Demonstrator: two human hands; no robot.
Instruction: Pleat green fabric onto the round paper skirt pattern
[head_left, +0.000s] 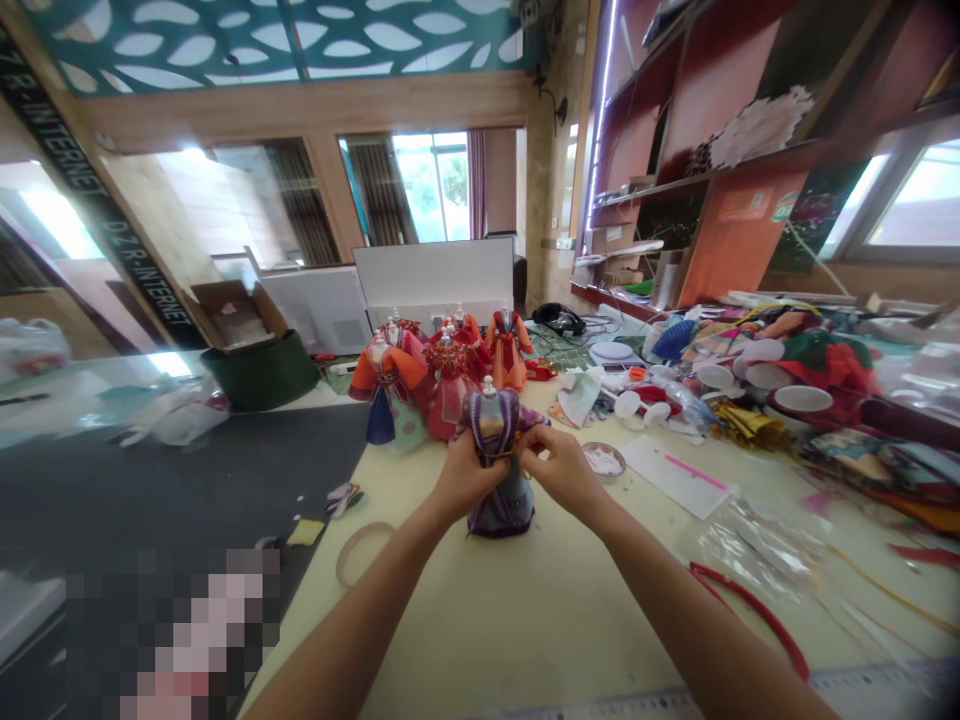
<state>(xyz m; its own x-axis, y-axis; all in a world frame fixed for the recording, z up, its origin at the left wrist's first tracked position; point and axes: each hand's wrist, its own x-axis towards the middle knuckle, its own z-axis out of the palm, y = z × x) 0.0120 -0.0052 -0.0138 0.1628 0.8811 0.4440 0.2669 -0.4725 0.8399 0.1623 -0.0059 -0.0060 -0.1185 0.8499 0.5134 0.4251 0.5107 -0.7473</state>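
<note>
Dead centre of the frame, the purple-gowned doll [501,510] stands on the cream table [570,620], held between both hands; the left hand [469,478] is closed around its waist, the right hand [561,470] pinching in at the bodice's side! Just behind, red and orange costumed dolls [450,385] crowd together; a small round dish [603,462] sits just right.
</note>
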